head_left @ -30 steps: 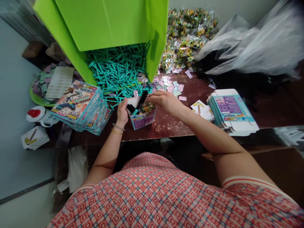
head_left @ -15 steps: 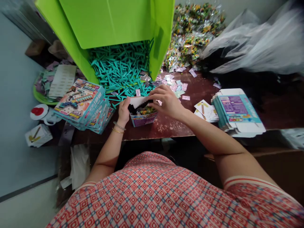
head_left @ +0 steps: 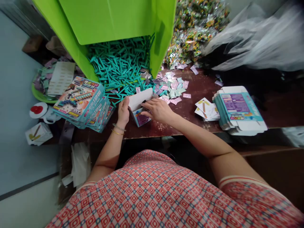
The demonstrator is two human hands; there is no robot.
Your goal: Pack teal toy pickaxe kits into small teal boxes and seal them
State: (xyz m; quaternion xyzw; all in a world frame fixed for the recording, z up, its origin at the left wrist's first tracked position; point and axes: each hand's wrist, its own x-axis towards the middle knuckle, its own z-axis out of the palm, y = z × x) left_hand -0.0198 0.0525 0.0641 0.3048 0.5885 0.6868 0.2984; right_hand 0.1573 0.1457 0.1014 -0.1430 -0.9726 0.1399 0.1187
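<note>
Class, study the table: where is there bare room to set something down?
The table is bare between the small packets and the cards, and right of the flat cartons. Crowded: left of and behind the open box, with stacked boxes and teal sticks.

The right hand [head_left: 159,109] hides much inside the small box [head_left: 140,118] — the green bin [head_left: 114,22] is cut off above.

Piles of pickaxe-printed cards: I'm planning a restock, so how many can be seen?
2. One pile is at the far left, just in front of the white mug; the other pile lies between the right hand and the flattened cartons. More may be hidden.
</note>
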